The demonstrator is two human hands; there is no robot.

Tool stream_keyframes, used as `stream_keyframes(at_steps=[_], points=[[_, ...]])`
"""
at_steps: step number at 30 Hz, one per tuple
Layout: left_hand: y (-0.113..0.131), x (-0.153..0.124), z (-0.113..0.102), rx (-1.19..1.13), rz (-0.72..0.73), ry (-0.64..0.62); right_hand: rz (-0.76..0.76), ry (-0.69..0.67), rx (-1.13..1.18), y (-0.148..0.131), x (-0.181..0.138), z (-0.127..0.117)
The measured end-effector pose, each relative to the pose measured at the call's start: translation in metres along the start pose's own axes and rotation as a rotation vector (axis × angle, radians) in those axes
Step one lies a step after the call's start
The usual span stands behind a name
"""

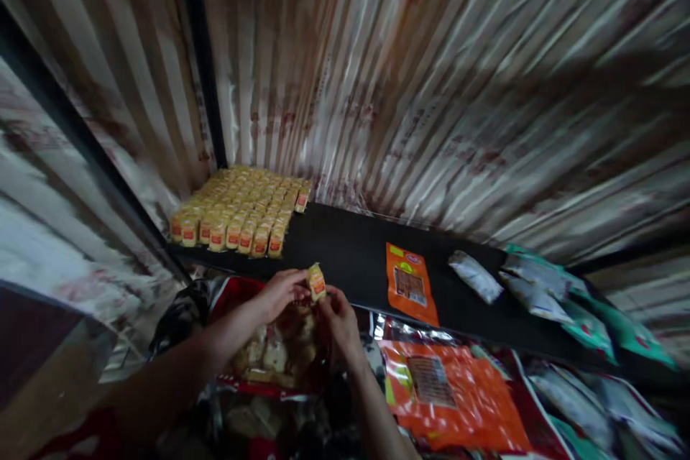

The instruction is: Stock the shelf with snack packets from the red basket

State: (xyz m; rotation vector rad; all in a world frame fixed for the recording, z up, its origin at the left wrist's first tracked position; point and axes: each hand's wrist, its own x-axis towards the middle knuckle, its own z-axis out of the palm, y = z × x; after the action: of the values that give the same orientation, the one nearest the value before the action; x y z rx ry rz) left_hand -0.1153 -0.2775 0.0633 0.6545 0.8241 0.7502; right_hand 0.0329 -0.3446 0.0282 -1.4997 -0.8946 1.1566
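Note:
A small yellow snack packet [316,282] with an orange-red label is pinched upright between my two hands, just in front of the black shelf's edge. My left hand [284,292] grips it from the left with bent fingers. On the packet's lower right side, the fingertips of my right hand [339,313] close on it. Beneath both hands a red container [231,295] holds several pale wrapped pieces, dim and blurred. Rows of matching yellow packets [237,212] stand tightly packed on the shelf's left end, with a single packet [302,199] at the back right of the block.
The black shelf [334,244] runs rightward, bearing an orange pouch [410,284], a silvery-white packet [475,276] and several green-and-white bags [560,295]. Below its front edge lie a large orange bag [458,395] and more bags. Dark posts [202,50] and plastic-covered corrugated walls [377,86] stand behind.

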Motion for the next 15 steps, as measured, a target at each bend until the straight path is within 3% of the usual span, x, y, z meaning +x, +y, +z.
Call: stream_keyframes(at_steps=[4,10,15], points=[[0.003,0.009,-0.002,0.166,0.101,-0.007,0.018,0.000,0.006,-0.005,0.011,0.006],[0.001,0.044,-0.003,0.625,0.290,0.229,-0.141,0.014,-0.246,-0.017,0.046,0.010],[0.008,0.077,-0.001,0.560,0.268,0.257,-0.241,-0.041,-0.267,-0.023,0.088,0.012]])
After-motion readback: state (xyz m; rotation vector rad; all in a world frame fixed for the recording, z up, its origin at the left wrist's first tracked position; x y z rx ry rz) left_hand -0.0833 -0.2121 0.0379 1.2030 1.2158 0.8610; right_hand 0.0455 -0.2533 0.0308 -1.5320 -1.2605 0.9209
